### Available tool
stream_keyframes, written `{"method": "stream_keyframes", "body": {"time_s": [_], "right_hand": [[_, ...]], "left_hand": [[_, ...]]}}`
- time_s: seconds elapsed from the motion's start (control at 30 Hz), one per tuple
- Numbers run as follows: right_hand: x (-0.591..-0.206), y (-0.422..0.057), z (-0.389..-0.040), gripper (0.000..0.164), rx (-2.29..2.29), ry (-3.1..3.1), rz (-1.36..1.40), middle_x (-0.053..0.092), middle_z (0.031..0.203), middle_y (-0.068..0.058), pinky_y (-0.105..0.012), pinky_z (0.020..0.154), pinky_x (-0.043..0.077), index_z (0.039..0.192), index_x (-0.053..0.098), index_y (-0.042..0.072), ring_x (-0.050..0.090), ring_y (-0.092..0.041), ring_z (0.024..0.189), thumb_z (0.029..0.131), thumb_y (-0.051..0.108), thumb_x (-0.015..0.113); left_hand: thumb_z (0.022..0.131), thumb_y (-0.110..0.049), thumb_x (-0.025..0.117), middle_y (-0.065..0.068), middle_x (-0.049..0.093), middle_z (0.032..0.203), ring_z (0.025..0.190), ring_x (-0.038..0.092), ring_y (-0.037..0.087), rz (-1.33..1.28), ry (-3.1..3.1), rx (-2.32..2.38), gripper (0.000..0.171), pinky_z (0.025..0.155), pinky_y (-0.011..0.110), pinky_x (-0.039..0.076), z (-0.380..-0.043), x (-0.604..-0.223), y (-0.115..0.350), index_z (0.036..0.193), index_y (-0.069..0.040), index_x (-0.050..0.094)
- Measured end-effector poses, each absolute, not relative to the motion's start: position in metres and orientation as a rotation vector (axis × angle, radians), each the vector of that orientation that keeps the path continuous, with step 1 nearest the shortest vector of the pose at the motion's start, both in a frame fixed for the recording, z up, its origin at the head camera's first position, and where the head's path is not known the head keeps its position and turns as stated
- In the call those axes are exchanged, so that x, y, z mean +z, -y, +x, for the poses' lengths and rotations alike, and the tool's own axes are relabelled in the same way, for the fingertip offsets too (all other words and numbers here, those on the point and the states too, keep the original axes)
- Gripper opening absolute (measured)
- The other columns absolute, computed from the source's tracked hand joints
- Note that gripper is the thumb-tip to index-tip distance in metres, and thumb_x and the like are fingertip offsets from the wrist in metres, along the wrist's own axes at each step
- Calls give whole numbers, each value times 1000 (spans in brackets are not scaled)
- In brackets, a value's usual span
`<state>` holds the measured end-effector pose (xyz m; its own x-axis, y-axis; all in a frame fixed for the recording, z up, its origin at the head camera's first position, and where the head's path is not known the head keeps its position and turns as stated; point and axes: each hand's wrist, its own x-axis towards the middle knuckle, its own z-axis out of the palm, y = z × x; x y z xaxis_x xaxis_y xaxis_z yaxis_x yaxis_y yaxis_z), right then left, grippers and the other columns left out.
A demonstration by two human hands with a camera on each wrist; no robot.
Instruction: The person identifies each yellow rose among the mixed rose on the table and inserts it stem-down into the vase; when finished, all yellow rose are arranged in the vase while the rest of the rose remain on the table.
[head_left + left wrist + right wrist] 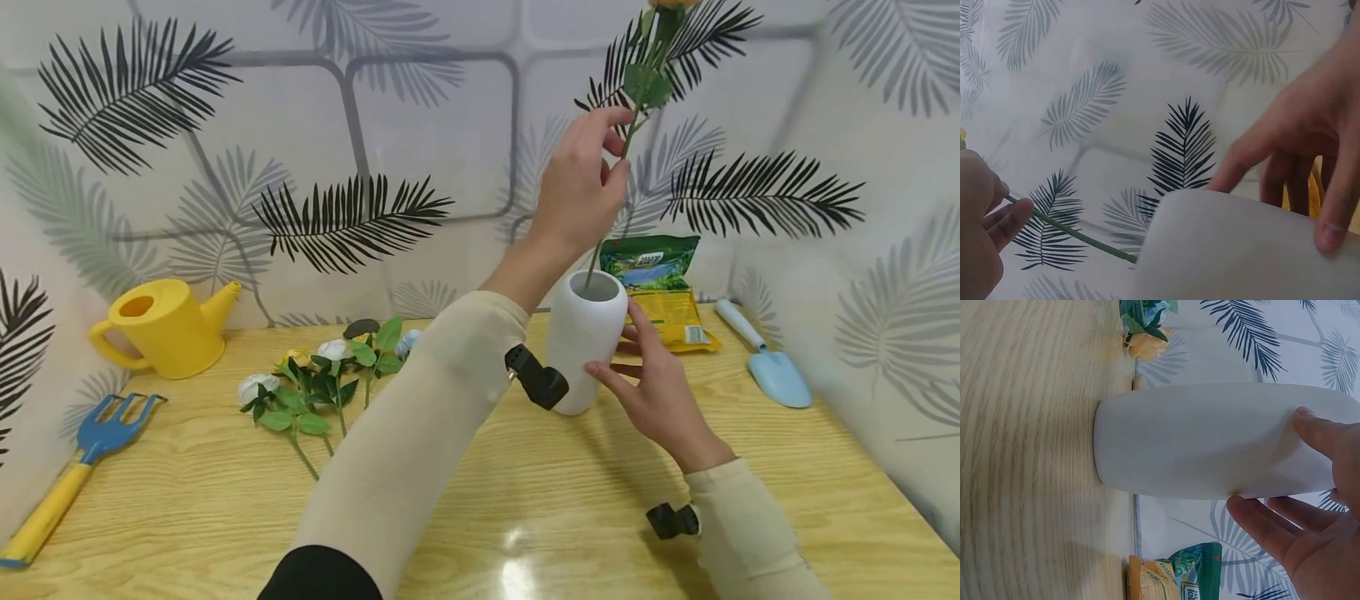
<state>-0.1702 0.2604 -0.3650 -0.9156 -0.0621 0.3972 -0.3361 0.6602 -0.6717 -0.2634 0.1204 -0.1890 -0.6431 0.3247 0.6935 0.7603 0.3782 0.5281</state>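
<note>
High above the table my left hand (581, 179) pinches the green stem of a long flower (647, 86). Its orange bloom is cut off by the top edge of the head view. The stem's lower end passes into the mouth of a white vase (573, 350), which stands upright on the table. With thumb and fingers around its right side, my right hand (663, 392) holds the vase. In the left wrist view the flower stem (1079, 235) slants to the rim of the vase (1229, 250). From the right wrist, the thumb and fingertips touch the vase (1197, 444).
Several flowers (300, 404) with white, yellow and bluish blooms lie left of the vase. A yellow watering can (176, 333) and a blue hand fork (105, 433) are farther left. Behind the vase leans a green-and-yellow bag (663, 304); a light-blue trowel (778, 377) lies right.
</note>
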Motion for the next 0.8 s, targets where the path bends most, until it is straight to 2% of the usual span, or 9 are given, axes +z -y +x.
{"method": "stream_keyframes", "body": {"time_s": [0.33,0.6,0.8], "right_hand": [[-366,-262,-171,93,1109,2525,350,51,145,-29,-57,89,56,163,12,19,65,-46,115,92,12,73],[-365,-261,-172,93,1094,2530,353,51,145,-29,-55,89,57,163,11,18,66,-45,114,93,13,72],[-367,-262,-173,94,1101,2515,364,52,144,-29,-55,87,58,163,12,18,66,-45,114,92,11,73]], "left_hand": [[99,-7,61,10,63,109,83,60,17,-941,2335,-1195,40,77,15,52,-268,-232,-119,138,-7,54],[98,-6,60,9,64,108,81,60,18,-991,2383,-1027,39,73,22,50,-265,-253,-118,137,-9,57],[99,-5,58,9,63,105,78,57,18,-1012,2383,-977,36,70,22,47,-266,-261,-118,135,-12,59]]}}
